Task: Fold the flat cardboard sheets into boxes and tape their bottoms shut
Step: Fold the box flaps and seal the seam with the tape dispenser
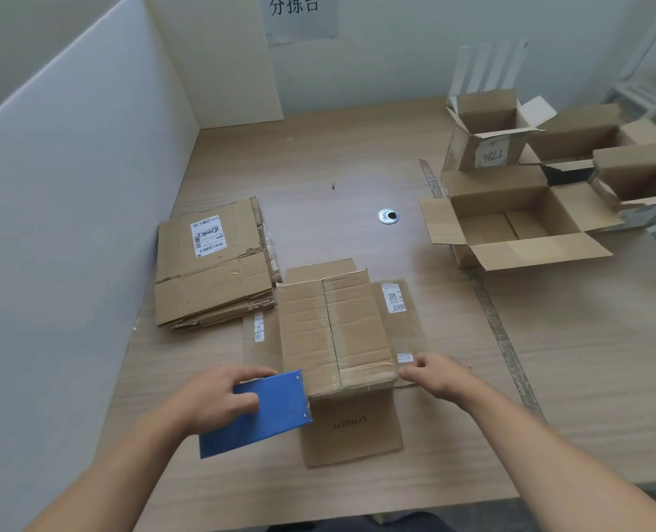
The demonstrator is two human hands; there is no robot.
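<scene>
Left hand (219,401) holds blue dispenser (276,412) against closed flaps of upturned box (334,332).

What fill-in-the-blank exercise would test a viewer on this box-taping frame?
1. The left hand grips a ____ tape dispenser.
2. The right hand touches the upturned box at its near ____ corner.
3. The stack of flat cardboard sheets lies to the ____ of that box.
Missing words: blue; right; left.
</scene>
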